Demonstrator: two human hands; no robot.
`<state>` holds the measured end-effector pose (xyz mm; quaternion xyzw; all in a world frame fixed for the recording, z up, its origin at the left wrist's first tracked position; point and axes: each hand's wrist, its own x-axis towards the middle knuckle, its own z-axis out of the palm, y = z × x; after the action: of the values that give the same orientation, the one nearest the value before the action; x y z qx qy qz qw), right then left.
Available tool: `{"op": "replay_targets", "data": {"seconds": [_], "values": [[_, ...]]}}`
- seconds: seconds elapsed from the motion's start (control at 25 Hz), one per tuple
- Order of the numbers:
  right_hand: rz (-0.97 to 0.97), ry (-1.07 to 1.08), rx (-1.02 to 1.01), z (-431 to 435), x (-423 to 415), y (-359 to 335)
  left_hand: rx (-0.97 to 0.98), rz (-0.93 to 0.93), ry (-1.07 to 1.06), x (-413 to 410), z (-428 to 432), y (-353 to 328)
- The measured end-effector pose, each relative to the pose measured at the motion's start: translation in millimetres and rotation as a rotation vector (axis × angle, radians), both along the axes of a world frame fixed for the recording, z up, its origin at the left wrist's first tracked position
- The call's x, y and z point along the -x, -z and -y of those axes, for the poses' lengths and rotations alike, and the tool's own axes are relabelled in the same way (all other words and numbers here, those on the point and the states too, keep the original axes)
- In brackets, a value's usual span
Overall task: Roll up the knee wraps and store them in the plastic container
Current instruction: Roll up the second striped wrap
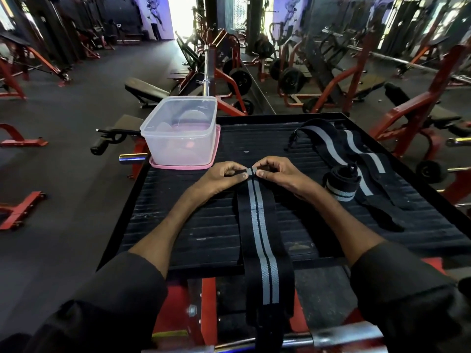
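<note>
A black knee wrap with grey stripes [260,225] lies lengthwise on the black ribbed platform [193,225], its near end hanging over the front edge. My left hand [224,175] and my right hand [274,171] both pinch its far end, which is folded over into a small first turn. A rolled-up wrap [340,183] stands to the right. Behind it, another unrolled wrap [356,154] lies spread out. The clear plastic container [178,138] sits open on its pink lid [163,164] at the platform's far left corner.
The platform rests on a red machine frame [209,299] with a chrome bar [331,338] at the near edge. Gym benches, weight plates and red racks stand all around on the dark floor.
</note>
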<state>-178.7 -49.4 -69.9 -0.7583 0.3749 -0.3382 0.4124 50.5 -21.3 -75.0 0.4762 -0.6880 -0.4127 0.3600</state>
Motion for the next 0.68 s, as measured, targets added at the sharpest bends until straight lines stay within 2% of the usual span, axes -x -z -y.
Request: {"op": "replay_targets", "data": {"seconds": [0.08, 0.16, 0.24, 0.36, 0.44, 0.6, 0.68], "values": [[0.020, -0.033, -0.010, -0.4, 1.4, 0.8, 0.085, 0.117, -0.035, -1.4, 0.1, 3.1], [0.022, -0.059, -0.055, -1.1, 1.6, -1.4, 0.157, 0.133, -0.066, -2.2, -0.2, 5.6], [0.067, -0.050, -0.203, -3.3, 0.6, -8.7, 0.208, 0.096, -0.077, -2.4, -4.1, 4.9], [0.250, -0.005, -0.487, -4.7, -1.3, -22.5, 0.329, 0.111, -0.095, -0.2, -7.9, 3.3], [0.296, 0.064, -0.511, -3.7, -1.7, -23.1, 0.405, 0.140, -0.110, 2.2, -9.4, 1.8], [0.057, 0.016, -0.432, -4.2, 1.8, -14.6, 0.565, 0.160, -0.127, 4.0, -12.4, 0.5], [0.012, 0.008, -0.365, -5.4, 2.0, -13.9, 0.556, 0.155, -0.139, 2.9, -12.8, -1.4]]}}
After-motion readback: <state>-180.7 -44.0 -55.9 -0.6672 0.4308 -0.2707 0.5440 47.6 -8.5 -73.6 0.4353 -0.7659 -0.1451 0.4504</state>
